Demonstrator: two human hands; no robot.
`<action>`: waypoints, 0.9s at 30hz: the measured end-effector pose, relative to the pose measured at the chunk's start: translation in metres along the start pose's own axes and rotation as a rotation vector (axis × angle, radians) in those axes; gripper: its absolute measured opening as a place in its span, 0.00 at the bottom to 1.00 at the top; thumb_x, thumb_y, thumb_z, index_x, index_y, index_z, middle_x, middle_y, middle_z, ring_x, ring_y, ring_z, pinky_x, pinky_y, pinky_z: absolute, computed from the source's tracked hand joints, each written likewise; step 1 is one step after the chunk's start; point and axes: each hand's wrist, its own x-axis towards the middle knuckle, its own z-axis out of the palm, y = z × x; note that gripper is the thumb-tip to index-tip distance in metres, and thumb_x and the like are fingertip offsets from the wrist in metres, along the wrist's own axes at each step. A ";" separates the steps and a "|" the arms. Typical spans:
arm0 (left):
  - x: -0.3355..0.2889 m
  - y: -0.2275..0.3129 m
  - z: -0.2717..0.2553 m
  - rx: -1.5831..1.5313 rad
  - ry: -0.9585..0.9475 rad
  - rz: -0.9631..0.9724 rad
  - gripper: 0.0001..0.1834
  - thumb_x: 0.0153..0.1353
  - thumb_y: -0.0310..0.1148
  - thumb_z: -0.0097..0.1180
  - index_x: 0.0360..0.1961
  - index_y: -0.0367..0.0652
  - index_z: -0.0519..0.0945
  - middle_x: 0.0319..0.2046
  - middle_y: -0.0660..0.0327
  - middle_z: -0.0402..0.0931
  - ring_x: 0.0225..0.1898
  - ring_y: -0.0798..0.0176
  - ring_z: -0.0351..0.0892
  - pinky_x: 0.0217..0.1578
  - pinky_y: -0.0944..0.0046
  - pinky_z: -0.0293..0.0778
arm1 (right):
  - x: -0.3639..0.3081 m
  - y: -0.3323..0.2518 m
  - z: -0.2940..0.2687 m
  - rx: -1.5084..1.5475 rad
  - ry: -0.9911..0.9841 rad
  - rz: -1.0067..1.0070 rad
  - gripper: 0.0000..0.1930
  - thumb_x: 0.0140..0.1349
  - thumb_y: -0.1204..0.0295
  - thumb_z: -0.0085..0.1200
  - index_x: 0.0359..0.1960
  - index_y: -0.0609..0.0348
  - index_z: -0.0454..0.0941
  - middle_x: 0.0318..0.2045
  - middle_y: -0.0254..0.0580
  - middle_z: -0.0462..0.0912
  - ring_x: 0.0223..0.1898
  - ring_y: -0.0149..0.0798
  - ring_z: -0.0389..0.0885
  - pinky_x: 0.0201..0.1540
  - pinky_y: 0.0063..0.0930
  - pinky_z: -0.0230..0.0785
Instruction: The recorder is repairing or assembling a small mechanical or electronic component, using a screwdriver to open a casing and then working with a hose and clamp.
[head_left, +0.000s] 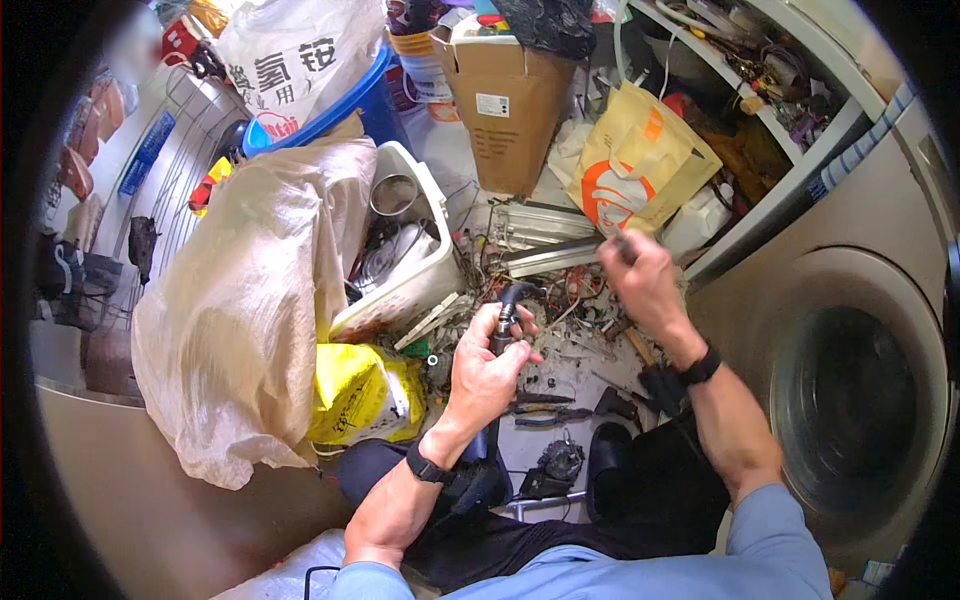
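Note:
My left hand [485,370] is closed around a dark cylindrical part [506,318] with a shiny metal ring. A curved black piece [520,291] shows just beyond its top end; whether the two are joined I cannot tell. To the right and higher up, my right hand [648,285] is closed on a small dark object [625,247], mostly hidden by the fingers and blurred. The hands are apart. Below them on the floor lie pliers [550,415] and a dark mechanical part [560,462] between my feet.
Scrap and metal strips [545,240] litter the floor ahead. On the left stand a white bin [440,215], a large beige sack [240,310] and a yellow bag [365,395]. A cardboard box [505,120] and yellow paper bag [680,150] stand behind; a front-loading washing machine [740,300] is right.

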 end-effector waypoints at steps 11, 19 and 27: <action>-0.001 0.001 -0.009 -0.087 -0.025 -0.054 0.05 0.73 0.29 0.60 0.44 0.41 0.77 0.32 0.62 0.80 0.30 0.70 0.79 0.28 0.68 0.78 | -0.016 -0.033 0.017 0.098 -0.190 -0.245 0.08 0.70 0.73 0.61 0.46 0.60 0.86 0.38 0.40 0.88 0.34 0.32 0.83 0.39 0.29 0.77; -0.003 0.004 -0.007 -0.260 -0.162 -0.068 0.06 0.73 0.30 0.59 0.46 0.42 0.77 0.33 0.60 0.80 0.29 0.69 0.80 0.26 0.68 0.77 | -0.011 -0.020 0.020 0.121 -0.372 -0.479 0.10 0.65 0.74 0.65 0.47 0.61 0.84 0.37 0.45 0.86 0.41 0.49 0.83 0.46 0.40 0.76; 0.001 0.015 -0.007 -0.918 -0.342 -0.483 0.34 0.80 0.58 0.34 0.56 0.35 0.76 0.40 0.47 0.85 0.32 0.51 0.85 0.25 0.60 0.78 | -0.010 -0.032 0.004 0.078 -0.380 -0.560 0.10 0.62 0.78 0.65 0.45 0.62 0.83 0.34 0.47 0.84 0.35 0.50 0.84 0.37 0.39 0.76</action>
